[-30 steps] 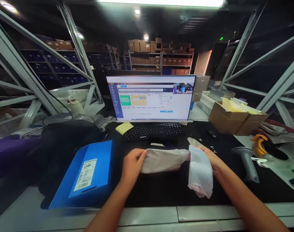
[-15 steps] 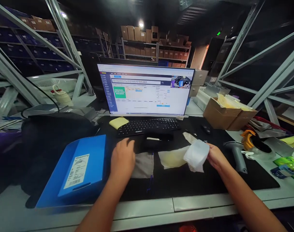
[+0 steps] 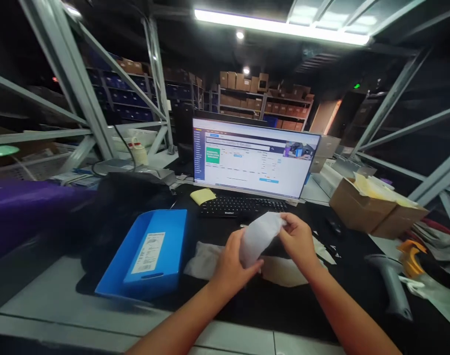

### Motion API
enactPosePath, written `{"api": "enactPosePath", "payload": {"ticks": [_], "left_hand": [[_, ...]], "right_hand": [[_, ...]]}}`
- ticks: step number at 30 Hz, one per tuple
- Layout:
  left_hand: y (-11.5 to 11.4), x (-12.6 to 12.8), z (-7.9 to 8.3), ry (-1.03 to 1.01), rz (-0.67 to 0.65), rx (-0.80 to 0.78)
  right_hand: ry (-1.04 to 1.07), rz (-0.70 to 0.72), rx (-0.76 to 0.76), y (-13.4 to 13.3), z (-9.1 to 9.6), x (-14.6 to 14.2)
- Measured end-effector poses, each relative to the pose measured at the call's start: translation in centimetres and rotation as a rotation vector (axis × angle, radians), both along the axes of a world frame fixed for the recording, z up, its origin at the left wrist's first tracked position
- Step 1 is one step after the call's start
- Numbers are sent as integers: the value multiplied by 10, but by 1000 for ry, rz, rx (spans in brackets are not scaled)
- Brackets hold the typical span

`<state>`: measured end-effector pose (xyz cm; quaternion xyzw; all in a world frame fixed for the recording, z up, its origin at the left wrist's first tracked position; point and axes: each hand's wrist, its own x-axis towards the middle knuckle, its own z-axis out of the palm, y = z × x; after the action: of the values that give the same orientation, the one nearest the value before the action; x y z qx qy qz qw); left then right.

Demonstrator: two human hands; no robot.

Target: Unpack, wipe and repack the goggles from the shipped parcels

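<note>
Between my hands a white, soft, semi-translucent packet (image 3: 261, 235) is raised above the black mat, tilted up to the right. My left hand (image 3: 230, 264) is closed around its lower left side, thumb beneath. My right hand (image 3: 297, 244) pinches its upper right corner. A grey fabric pouch (image 3: 202, 260) lies flat on the mat, partly behind my left hand. Under my right forearm lies a pale yellowish wrapper (image 3: 284, 272), partly covered. What is inside the packet cannot be made out.
A blue bin (image 3: 166, 256) with a white label stands to the left. Behind are a keyboard (image 3: 243, 204), a yellow pad (image 3: 203, 195) and a monitor (image 3: 247, 165). To the right are a mouse (image 3: 333, 226), a barcode scanner (image 3: 391, 286), a tape dispenser (image 3: 413, 259) and cardboard boxes (image 3: 361, 207).
My right hand has brought the white packet left and up. My left hand has left the grey pouch area and closed on the packet. The camera view has shifted left and upward.
</note>
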<state>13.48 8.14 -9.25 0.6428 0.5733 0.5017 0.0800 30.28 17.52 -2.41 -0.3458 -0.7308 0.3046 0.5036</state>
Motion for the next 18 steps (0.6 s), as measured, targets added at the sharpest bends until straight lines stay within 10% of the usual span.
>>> {"api": "enactPosePath", "payload": {"ticks": [10, 18], "left_hand": [[6, -11, 11, -200, -4, 185], [6, -9, 9, -161, -131, 186]], "right_hand": [[-361, 347, 221, 13, 40, 31], [-337, 357, -317, 41, 4, 51]]}}
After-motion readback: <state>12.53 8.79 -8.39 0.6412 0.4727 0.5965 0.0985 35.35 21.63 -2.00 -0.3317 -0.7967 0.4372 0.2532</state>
